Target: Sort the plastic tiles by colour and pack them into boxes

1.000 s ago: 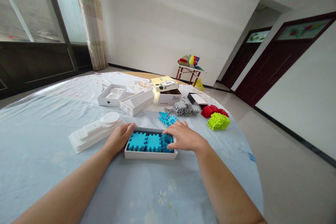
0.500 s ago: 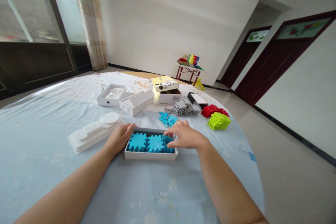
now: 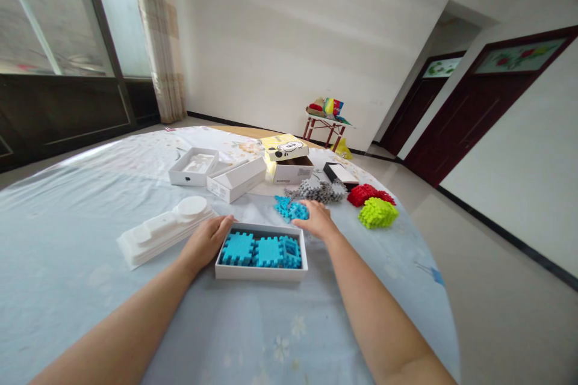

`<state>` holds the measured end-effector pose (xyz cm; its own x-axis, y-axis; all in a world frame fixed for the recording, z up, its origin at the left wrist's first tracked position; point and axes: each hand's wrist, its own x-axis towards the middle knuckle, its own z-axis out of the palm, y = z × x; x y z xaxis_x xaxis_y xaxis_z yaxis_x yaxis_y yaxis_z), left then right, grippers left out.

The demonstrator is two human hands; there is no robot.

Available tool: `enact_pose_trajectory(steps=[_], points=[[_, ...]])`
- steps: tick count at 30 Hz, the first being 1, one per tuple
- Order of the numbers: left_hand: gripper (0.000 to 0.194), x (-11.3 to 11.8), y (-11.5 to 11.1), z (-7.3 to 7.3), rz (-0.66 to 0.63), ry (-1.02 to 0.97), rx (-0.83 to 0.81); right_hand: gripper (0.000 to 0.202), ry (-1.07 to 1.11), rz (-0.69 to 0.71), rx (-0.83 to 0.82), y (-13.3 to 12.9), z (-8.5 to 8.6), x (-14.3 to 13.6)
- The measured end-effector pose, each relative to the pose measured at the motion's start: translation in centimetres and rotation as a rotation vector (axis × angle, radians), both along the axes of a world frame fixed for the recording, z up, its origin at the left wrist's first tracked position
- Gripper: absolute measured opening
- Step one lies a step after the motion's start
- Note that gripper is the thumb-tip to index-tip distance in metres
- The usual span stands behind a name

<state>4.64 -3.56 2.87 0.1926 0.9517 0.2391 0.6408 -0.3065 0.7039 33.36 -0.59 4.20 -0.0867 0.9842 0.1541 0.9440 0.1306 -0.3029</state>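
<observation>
A white open box lies on the blue floral cloth, filled with blue notched pieces. My left hand rests against the box's left side, its fingers closed around the back left corner. Behind the box lies a small pile of loose blue pieces. My right hand is at the right end of this pile, thumb and fingers apart around a blue piece; whether it grips the piece is hard to see.
Grey pieces, red pieces and lime pieces lie at the right. White trays sit at left. Farther back are a white box, an open white box, a yellow-lidded box and a black box.
My right hand has moved from above the box's right end back to the loose blue pile. A blue frame-like piece now shows at the box's right end. My left hand has stayed at the box.
</observation>
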Motion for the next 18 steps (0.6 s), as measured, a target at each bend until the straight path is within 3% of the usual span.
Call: enact_pose_trajectory(steps=[5, 12, 18], points=[[0.054, 0.0, 0.1, 0.0, -0.002, -0.001, -0.027, 0.055, 0.023, 0.031, -0.023, 0.5, -0.6, 0.7], [0.055, 0.1, 0.0, 0.1, -0.011, -0.030, -0.052, 0.059, 0.065, 0.061, 0.076, 1.3, -0.7, 2.4], [0.055, 0.1, 0.0, 0.0, -0.015, -0.058, -0.053, 0.066, 0.015, 0.132, -0.043, 2.3, -1.1, 1.1]])
